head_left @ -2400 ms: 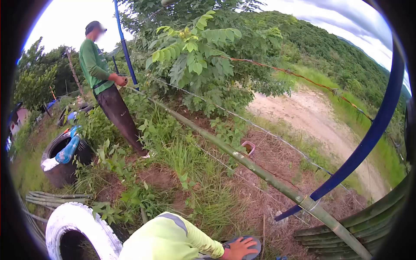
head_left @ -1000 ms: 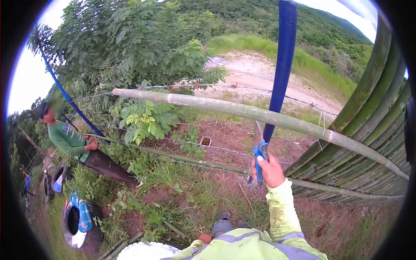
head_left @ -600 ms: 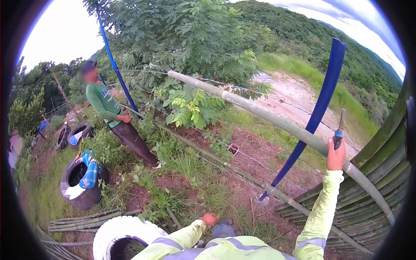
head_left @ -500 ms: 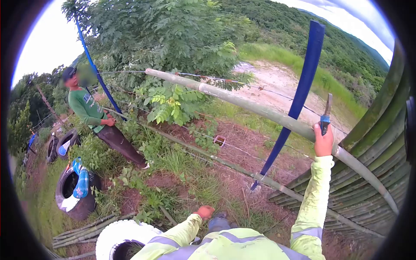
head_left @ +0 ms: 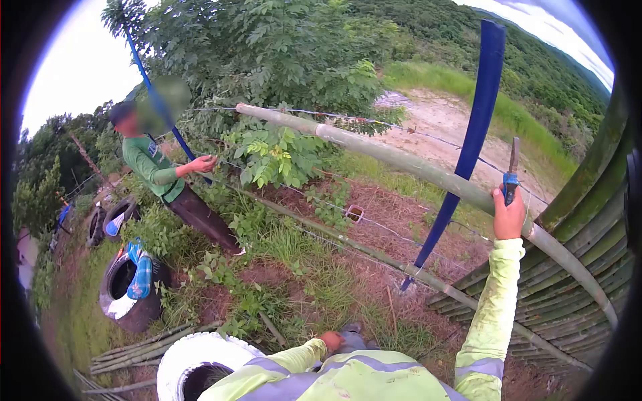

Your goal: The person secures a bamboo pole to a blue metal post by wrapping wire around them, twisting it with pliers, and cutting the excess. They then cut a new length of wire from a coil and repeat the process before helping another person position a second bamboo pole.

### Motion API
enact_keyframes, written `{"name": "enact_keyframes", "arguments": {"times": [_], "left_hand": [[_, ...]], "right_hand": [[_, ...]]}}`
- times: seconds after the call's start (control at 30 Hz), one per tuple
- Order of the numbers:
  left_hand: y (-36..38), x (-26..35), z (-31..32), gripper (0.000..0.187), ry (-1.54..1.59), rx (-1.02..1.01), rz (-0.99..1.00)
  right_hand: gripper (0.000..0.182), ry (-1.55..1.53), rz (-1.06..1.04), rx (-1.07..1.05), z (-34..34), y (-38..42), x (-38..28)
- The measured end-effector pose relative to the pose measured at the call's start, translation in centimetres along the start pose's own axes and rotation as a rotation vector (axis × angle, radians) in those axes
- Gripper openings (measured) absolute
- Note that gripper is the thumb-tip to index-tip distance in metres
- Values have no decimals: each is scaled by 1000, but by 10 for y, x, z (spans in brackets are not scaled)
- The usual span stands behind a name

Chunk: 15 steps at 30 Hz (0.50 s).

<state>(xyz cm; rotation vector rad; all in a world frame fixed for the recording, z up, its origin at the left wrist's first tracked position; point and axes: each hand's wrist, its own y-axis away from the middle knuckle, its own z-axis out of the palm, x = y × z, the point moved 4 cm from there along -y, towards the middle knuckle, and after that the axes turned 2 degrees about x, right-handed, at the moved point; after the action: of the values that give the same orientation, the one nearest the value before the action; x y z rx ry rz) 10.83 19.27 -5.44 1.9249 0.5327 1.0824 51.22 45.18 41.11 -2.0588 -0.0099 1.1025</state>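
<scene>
My right hand (head_left: 509, 217) is closed around blue-handled pliers (head_left: 511, 180), whose narrow brownish metal end points up. That hand is at the upper bamboo pole (head_left: 401, 164), with its fingers against the pole near the right end. Low in front of my body, my left hand (head_left: 331, 341) looks curled shut; what it holds, if anything, is hidden. A blue post (head_left: 473, 123) stands slanted behind the upper pole, left of my right hand. Below runs a second, thinner bamboo pole (head_left: 354, 250), crossing the post near its foot.
A person in a green shirt (head_left: 150, 160) stands left, by another blue post (head_left: 148, 77). Barbed wire (head_left: 394, 234) runs between the posts. Bamboo slats (head_left: 568, 267) form a wall at right. A white-painted tire (head_left: 175, 361), a dark tire (head_left: 144, 311) and cut bamboo (head_left: 137, 351) lie left.
The person in green has lifted a forearm and reached out toward the fence. My view has shifted slightly; my right hand stays at the pole with the pliers.
</scene>
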Motion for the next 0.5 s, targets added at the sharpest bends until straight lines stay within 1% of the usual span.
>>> {"name": "enact_keyframes", "arguments": {"times": [0.03, 0.07, 0.1, 0.17, 0.23, 0.27, 0.3, 0.33, 0.43, 0.47, 0.5], "left_hand": [[-27, -23, -2, 36, 29, 29, 5], [-49, -36, -3, 35, -160, 39, 289], [-50, -34, -4, 34, -311, 46, 438], [-48, -29, -7, 31, -616, 133, 742], [-21, -12, -10, 27, -678, -28, 335], [-13, -12, -12, 26, -377, -5, 11], [-6, -12, -10, 26, -366, 9, 12], [1, -9, -7, 27, -412, 17, 118], [-2, -15, 7, 32, -674, -59, 292], [-1, -16, 14, 27, -933, -4, 470], [0, -18, 22, 26, -1191, 54, 650]], "right_hand": [[20, 3, -5, -6, 1, 0, 1], [21, 31, -5, -15, 1, -1, 2], [22, 28, -3, -11, 1, 0, 2], [22, 5, -2, -13, 1, 0, 2], [22, -4, -15, -13, 3, 0, 4], [22, 2, -14, -10, 4, 0, 5], [22, -11, -25, -14, 4, -1, 4], [22, -4, -7, -27, 5, -2, 4], [22, -4, -9, -27, 7, -2, 9], [22, 10, -22, -24, 7, -2, 9], [22, 24, -33, -20, 6, -2, 8]]}}
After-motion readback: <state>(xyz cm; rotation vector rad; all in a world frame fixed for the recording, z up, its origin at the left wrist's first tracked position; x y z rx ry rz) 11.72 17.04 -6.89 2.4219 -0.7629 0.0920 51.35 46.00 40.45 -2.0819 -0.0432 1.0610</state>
